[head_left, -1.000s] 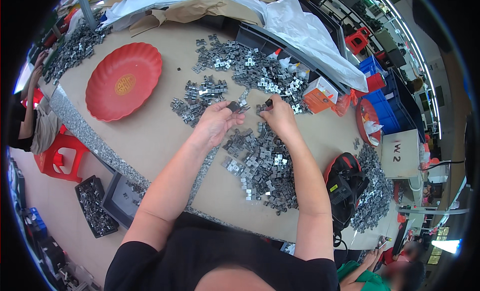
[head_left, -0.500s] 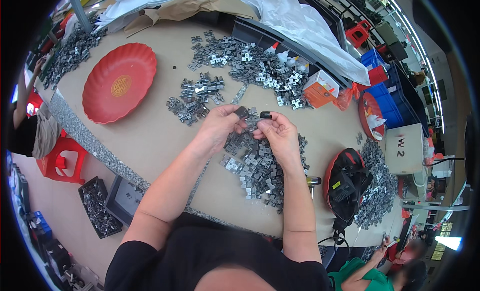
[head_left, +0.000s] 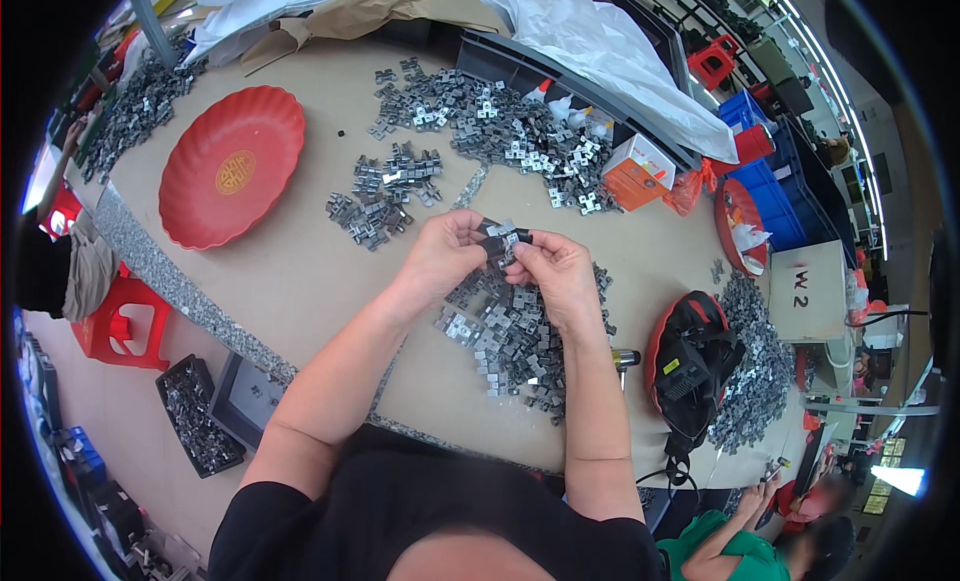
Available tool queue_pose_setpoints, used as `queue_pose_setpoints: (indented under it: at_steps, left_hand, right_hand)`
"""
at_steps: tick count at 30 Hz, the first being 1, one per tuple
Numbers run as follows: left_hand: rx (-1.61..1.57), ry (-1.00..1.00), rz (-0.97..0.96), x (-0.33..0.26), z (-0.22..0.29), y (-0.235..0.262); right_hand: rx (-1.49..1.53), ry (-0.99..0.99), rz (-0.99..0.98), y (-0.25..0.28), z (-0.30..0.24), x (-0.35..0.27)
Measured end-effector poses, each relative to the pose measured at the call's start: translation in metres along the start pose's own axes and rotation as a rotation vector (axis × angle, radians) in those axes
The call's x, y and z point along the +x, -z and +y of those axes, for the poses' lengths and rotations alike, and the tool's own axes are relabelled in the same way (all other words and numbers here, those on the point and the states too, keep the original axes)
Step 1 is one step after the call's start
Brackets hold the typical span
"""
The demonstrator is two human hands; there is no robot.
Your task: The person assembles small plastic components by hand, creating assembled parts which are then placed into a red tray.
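A small grey metal part (head_left: pixel 508 240), shaped like a little hinge or clip, is pinched between my two hands above the table. My left hand (head_left: pixel 447 253) holds it from the left, its black-covered fingertips closed against it. My right hand (head_left: pixel 560 273) grips the other side between thumb and fingers, with a black cover on one finger. Fingertips hide some of the part. Just below my hands lies a pile of similar metal parts (head_left: pixel 520 346), partly behind my right forearm. A smaller pile (head_left: pixel 385 191) sits beyond my left hand.
A red scalloped plate (head_left: pixel 230 171) lies at left. More parts (head_left: pixel 500 131) spread before a dark tray, beside an orange-and-white box (head_left: pixel 640 171). At right are a hammer-like tool (head_left: pixel 627 359), a red-rimmed container with black items (head_left: pixel 692 356) and another heap. Co-workers sit at both sides.
My left fingers have shifted across the metal part, and the part has turned between my fingertips. The whole view has drifted slightly.
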State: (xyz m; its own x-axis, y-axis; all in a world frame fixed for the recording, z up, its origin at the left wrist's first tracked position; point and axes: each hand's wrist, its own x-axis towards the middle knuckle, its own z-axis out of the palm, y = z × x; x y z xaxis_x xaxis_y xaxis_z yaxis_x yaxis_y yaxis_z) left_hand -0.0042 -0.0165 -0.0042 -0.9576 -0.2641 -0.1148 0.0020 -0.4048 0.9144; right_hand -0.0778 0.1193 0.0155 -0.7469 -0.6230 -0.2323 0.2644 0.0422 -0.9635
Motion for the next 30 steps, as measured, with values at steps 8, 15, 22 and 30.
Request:
queue_pose_setpoints:
  at_steps: [8,15,22,30]
  left_hand:
    - [0.044,-0.036,-0.043,-0.005,0.004,-0.006]
    - [0.168,-0.004,-0.205,-0.003,-0.01,0.002]
    - [0.404,-0.119,-0.098,0.004,-0.004,0.005]
    - [1.695,-0.483,0.407,0.019,-0.003,0.034]
  right_hand:
    - [-0.231,0.025,0.0,0.006,-0.004,-0.005]
    - [-0.154,0.163,0.037,0.004,-0.001,-0.007]
    - [-0.209,0.055,0.063,0.005,-0.008,-0.006]
    - [-1.004,0.301,-0.046,0.005,-0.012,-0.006]
